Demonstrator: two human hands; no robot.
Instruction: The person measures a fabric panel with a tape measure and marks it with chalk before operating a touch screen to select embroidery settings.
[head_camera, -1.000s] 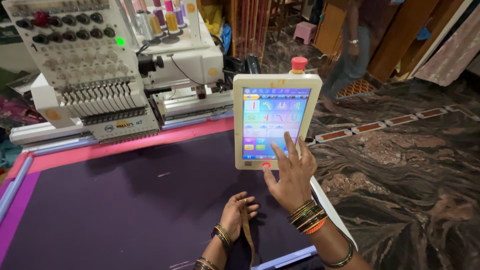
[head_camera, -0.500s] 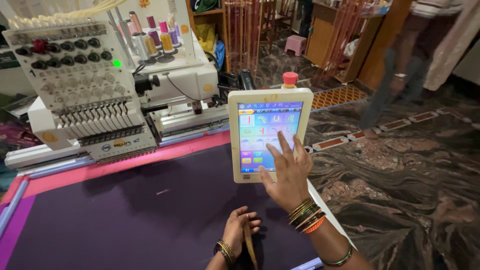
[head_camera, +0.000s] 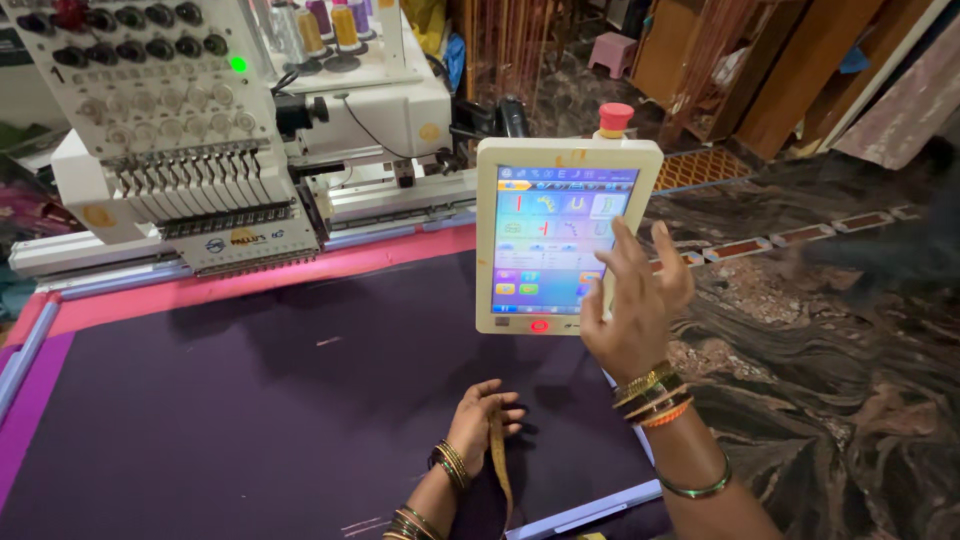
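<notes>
My right hand (head_camera: 633, 296) is raised in front of the white touch-screen control panel (head_camera: 560, 235), fingers spread, with the fingertips at the right part of its lit screen. It holds nothing. My left hand (head_camera: 482, 418) rests on the dark purple fabric (head_camera: 250, 400) stretched in the frame, fingers curled over a narrow yellow strap or tape (head_camera: 498, 455) that hangs toward me. Both wrists wear several bangles.
A white multi-needle embroidery machine (head_camera: 200, 130) stands at the far left with thread cones (head_camera: 330, 28) on top. A pink border (head_camera: 300, 272) edges the fabric. The panel has a red knob (head_camera: 614, 116) on top. Marbled floor and wooden furniture lie to the right.
The view has shifted and come closer. My right hand has lifted from the lower part of the screen to its right side, fingers spread. My left hand stays on the fabric.
</notes>
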